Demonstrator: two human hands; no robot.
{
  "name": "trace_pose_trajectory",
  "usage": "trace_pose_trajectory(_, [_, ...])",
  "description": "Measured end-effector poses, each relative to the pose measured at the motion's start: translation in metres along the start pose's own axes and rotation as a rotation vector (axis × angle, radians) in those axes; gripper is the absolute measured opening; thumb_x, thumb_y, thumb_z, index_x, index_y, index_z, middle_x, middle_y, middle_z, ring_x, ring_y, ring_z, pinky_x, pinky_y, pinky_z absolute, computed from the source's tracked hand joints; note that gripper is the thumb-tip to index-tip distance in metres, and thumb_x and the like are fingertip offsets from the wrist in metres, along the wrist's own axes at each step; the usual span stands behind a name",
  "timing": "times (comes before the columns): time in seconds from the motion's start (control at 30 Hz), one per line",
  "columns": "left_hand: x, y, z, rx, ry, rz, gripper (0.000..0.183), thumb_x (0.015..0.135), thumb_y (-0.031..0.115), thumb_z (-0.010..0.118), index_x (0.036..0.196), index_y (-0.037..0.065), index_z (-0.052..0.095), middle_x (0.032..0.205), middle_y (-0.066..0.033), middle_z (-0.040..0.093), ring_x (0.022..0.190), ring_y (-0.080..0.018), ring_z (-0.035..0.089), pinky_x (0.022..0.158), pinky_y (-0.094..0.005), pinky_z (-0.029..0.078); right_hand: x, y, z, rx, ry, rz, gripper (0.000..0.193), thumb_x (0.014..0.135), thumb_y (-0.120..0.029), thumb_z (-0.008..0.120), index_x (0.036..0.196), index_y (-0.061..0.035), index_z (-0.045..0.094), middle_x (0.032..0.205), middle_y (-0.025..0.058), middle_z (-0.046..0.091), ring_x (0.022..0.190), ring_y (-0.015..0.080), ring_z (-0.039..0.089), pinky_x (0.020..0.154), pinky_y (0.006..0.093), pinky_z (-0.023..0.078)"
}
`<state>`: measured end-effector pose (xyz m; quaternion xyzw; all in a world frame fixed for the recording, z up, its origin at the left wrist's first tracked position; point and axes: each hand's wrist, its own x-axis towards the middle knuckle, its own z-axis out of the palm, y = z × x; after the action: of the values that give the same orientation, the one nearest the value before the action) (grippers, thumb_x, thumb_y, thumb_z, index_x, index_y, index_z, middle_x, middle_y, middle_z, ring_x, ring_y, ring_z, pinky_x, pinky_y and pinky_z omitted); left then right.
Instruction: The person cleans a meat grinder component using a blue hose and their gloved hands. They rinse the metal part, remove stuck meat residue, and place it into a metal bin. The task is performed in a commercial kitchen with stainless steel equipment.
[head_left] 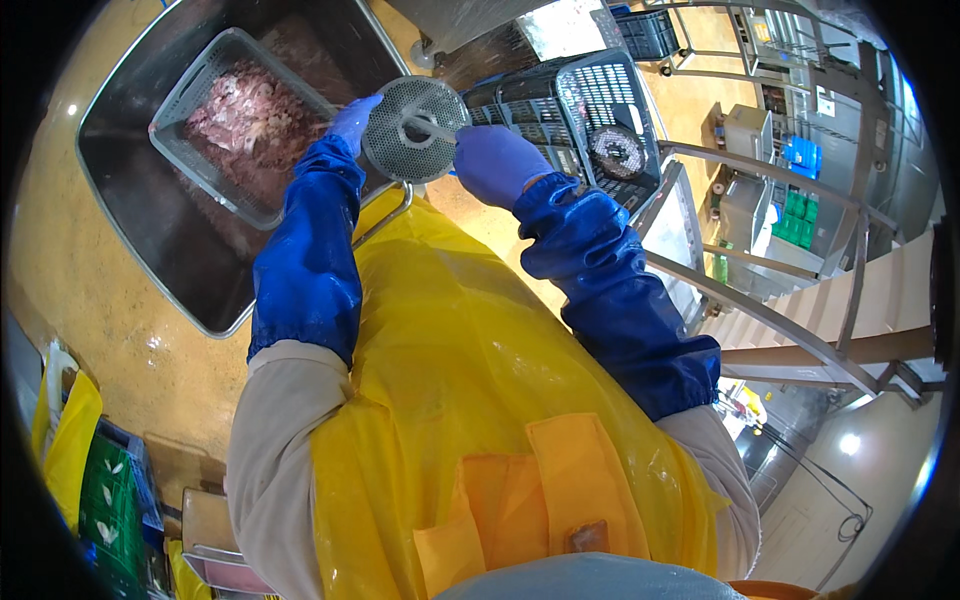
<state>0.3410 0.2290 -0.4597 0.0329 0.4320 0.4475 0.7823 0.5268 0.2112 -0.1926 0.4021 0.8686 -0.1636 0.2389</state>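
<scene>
My left hand, in a purple glove, is closed on the left edge of a round metal plate full of small holes. The plate has a hole in its middle and is held up in front of my yellow apron. My right hand, gloved alike, is closed around a pale, narrow, rod-like thing. It reaches over the plate toward the centre hole; its exact kind I cannot make out. Below my left hand, a grey crate with pink ground meat sits inside a deep metal tub.
A dark slatted crate stands at the right, with another round perforated plate in it. Metal rails run along the right side. A bent metal bar lies between the tub and my apron. Green crates stand lower left.
</scene>
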Motion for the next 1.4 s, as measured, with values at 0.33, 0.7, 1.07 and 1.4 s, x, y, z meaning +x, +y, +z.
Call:
trace_pose_trajectory(0.33, [0.003,-0.007,0.002,0.071,0.015,0.135,0.033,0.097,0.024,0.058,0.12,0.001,0.062,0.114,-0.0094,0.068,0.101,-0.0194,0.065,0.09,-0.0334,0.052,0.008,-0.001,0.001,-0.013,-0.042,-0.021,0.017,0.086,-0.013,0.054,0.089,-0.0004,0.065,0.083,0.0181,0.066,0.077,0.0374,0.067,0.071,0.0434,0.054])
trace_pose_trajectory(0.7, [-0.033,-0.08,-0.004,-0.201,0.236,0.305,0.033,0.1,0.026,0.054,0.125,0.004,0.055,0.118,-0.0098,0.063,0.106,-0.0214,0.063,0.091,-0.0379,0.053,-0.006,-0.012,0.008,0.288,-0.011,0.128,0.021,0.091,-0.018,0.05,0.102,-0.0032,0.061,0.086,0.0226,0.067,0.081,0.041,0.065,0.073,0.049,0.052])
trace_pose_trajectory(1.07, [-0.037,-0.049,-0.01,-0.261,0.336,-0.051,0.036,0.099,0.035,0.052,0.119,0.007,0.062,0.114,-0.0087,0.068,0.099,-0.024,0.066,0.086,-0.039,0.055,-0.001,-0.029,-0.001,0.321,0.031,0.134,0.025,0.09,-0.021,0.05,0.101,-0.0016,0.062,0.088,0.0219,0.068,0.081,0.0401,0.066,0.075,0.049,0.053])
trace_pose_trajectory(1.4, [-0.046,-0.04,-0.008,-0.147,0.299,-0.165,0.032,0.099,0.035,0.049,0.118,0.013,0.063,0.107,-0.0066,0.069,0.095,-0.0223,0.067,0.081,-0.0396,0.056,-0.009,-0.037,-0.013,0.223,-0.166,0.086,0.031,0.088,-0.02,0.049,0.103,-0.0013,0.069,0.099,0.0218,0.07,0.093,0.0379,0.068,0.084,0.0472,0.053])
